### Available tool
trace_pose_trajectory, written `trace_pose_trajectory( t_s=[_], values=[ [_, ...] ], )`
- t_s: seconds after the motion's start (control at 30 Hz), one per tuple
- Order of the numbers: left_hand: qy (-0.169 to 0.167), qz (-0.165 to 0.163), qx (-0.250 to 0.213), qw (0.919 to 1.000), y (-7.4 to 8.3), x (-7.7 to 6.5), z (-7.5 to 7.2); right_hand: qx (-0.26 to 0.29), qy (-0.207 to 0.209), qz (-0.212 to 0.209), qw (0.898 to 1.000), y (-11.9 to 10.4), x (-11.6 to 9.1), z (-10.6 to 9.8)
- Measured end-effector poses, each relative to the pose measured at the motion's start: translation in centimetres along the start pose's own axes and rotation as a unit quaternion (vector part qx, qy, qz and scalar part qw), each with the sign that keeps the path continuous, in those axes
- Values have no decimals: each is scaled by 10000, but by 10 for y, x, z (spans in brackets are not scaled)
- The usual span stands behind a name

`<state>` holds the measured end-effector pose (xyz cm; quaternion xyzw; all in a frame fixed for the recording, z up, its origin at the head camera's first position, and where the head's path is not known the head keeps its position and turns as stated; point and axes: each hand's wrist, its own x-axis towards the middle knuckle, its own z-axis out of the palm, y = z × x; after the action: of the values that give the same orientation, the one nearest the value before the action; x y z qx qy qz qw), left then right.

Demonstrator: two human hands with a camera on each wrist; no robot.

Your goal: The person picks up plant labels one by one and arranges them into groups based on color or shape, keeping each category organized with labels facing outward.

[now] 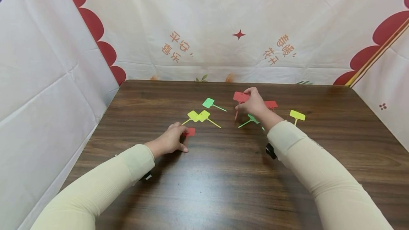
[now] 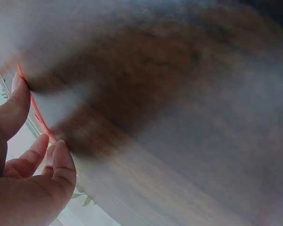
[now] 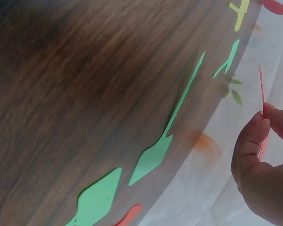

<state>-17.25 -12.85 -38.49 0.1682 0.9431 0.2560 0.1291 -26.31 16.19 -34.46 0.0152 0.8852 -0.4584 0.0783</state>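
My left hand [image 1: 170, 139] holds a red T-shaped plant label [image 1: 191, 131] low over the dark tabletop. In the left wrist view this label [image 2: 42, 123] appears edge-on, with the thumb at one end and fingertips at the other. Farther back on the right, my right hand [image 1: 254, 104] pinches another red plant label [image 1: 240, 97]. Its thin stem [image 3: 261, 84] shows between thumb and finger in the right wrist view. Beneath that hand lies a green label [image 1: 253, 118], partly covered by it. Beyond the left hand, two yellow labels [image 1: 203, 115] overlap at their heads.
A green label [image 1: 208, 103] lies at mid-table toward the back. Right of the right hand are a partly hidden red label [image 1: 271, 104] and a yellow label [image 1: 297, 115]. A printed cloth [image 1: 207, 27] hangs behind the wooden table [image 1: 204, 194] and along its sides.
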Motion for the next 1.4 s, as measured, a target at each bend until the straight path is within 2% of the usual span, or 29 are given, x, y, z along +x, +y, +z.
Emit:
trace_pose_trajectory(
  t_s=[0.27,0.6,0.97,1.4],
  values=[
    [-21,-1,-8,10000,0,0,1,-179,-234,-42,9996,-6,-8,7],
    [27,55,0,10000,-1,-1,1,-346,-389,-470,9975,-11,-20,17],
    [-15,34,67,10000,-1,0,0,-265,-607,-444,9968,-17,-33,24],
    [-21,46,107,9999,-1,1,0,-130,-712,-373,9967,-16,-43,41]
  ],
)
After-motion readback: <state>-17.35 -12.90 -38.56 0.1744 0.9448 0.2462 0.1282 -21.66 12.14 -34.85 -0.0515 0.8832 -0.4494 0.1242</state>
